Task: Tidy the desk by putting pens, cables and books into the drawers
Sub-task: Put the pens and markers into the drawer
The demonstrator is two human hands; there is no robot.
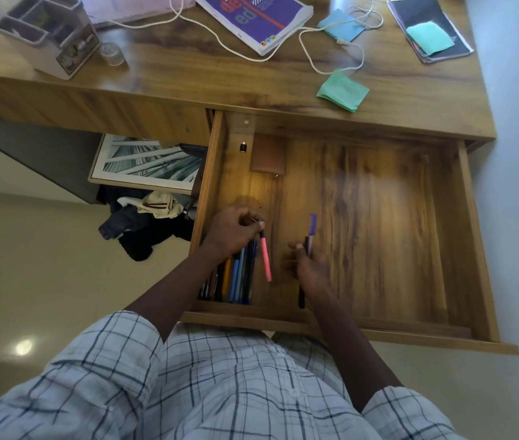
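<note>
Over the open drawer [378, 233] we have both hands lowered toward its left near corner. Our left hand [234, 231] pinches the dark tip end of a pink pen [266, 258] between thumb and curled fingers, and the pen's body slants down toward the drawer front, just beside a row of pens [236, 277] that lies packed along the drawer's left wall. Our right hand [310, 265] is blurred, yet its fingers curl round a purple pen [312, 225] that sticks out away from us; a black pen [301, 296] shows below the same hand, though we cannot tell whether the hand holds it or it lies on the drawer floor. Farther back in the drawer sit a brown wallet [268, 158] and a small black adapter [243, 147]. Up on the desk [188, 74] a white cable [309, 55] loops round a purple book [258, 17], with a green paper pad [342, 92] near the desk edge, a dark notebook [432, 23] at the far right and a white organiser [51, 33] at the far left. Down on the floor to the left lean a framed picture [147, 163] and a heap of clothes [143, 223].
</note>
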